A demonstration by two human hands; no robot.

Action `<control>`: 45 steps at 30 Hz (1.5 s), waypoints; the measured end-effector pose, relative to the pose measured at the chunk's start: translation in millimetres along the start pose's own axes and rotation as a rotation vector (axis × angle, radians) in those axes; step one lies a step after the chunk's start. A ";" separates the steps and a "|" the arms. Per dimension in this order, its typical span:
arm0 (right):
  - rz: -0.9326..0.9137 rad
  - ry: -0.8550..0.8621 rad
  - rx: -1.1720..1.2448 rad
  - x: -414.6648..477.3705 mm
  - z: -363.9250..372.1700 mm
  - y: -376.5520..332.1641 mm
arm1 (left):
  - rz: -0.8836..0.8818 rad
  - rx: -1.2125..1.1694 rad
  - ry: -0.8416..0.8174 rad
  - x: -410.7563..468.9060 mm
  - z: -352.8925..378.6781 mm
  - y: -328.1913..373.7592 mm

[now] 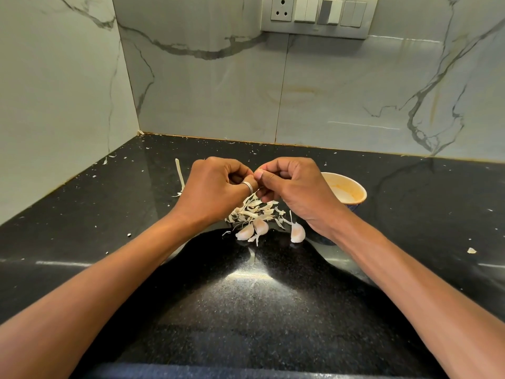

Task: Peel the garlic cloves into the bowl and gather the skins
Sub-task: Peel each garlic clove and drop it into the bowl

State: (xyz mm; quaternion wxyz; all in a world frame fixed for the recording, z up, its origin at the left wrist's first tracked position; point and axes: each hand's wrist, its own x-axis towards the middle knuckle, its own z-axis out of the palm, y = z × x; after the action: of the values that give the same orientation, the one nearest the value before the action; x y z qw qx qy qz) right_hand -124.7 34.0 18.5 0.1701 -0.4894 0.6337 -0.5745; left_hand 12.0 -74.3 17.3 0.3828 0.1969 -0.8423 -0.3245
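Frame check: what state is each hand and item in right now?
Left hand: pinching the held clove, mostly hidden.
Right hand: pinching the same clove.
Skins: loose pile on counter.
Loose cloves: three, unpeeled, lying beside skins.
Bowl: upright, behind right hand.

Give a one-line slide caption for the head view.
Left hand and right hand pinch a clove above the skins; three loose cloves and bowl nearby.
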 end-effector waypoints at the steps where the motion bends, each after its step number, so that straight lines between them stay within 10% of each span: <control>1: 0.008 -0.002 0.016 0.0 -0.1 0.0 | -0.004 -0.009 -0.002 0.1 0.0 0.0; 45: 0.051 -0.053 0.087 -1.1 0.2 -3.1 | -0.143 -0.156 -0.064 2.3 -2.1 -1.0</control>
State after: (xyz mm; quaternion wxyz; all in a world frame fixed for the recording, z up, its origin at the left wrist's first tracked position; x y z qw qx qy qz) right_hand -122.7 35.3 20.9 0.2226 -0.4803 0.6156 -0.5838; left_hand 12.3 -77.2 18.8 0.3456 0.2156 -0.8102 -0.4215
